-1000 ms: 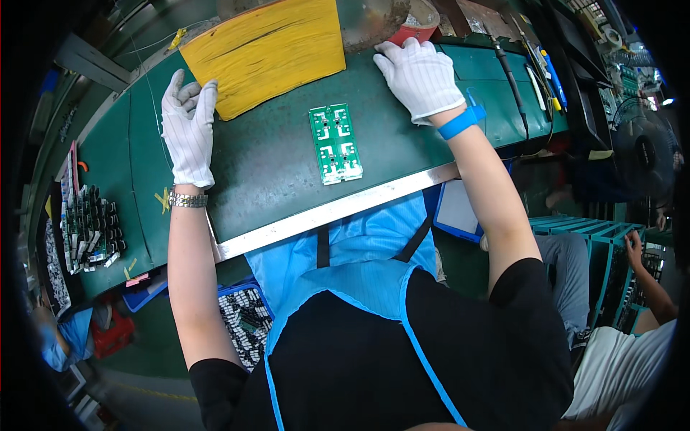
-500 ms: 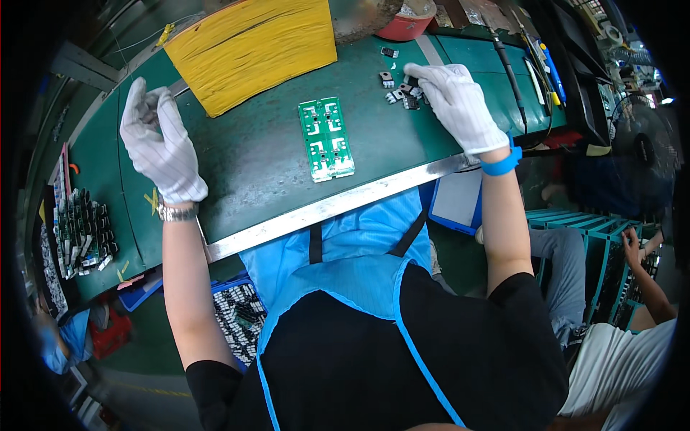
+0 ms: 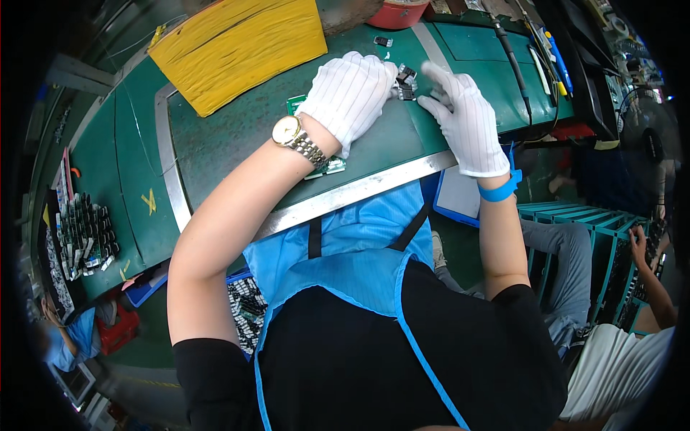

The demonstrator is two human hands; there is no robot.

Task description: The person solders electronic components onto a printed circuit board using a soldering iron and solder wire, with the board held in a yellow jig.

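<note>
My left hand [image 3: 352, 93], in a white striped glove, reaches across a green circuit board [image 3: 333, 167] and hides most of it. Its fingers are curled together, their tips beside a small pile of black electronic components with metal legs [image 3: 407, 92]. Whether a part is pinched there cannot be made out. On the other side of that pile is my gloved right hand [image 3: 463, 122], open, thumb and forefinger apart, with nothing seen between them. One more black component [image 3: 384, 42] lies farther back on the green mat.
A yellow board [image 3: 241, 54] stands at the back left, with a red container [image 3: 397, 14] beside it. A soldering iron [image 3: 512, 65] and pens lie at the right. Assembled boards [image 3: 86, 233] fill the far left. A metal strip [image 3: 359, 188] edges the bench.
My left hand has swung right from the left of the bench, over the circuit board to the components. My right hand has shifted slightly right and down, its fingers spreading from a pinch.
</note>
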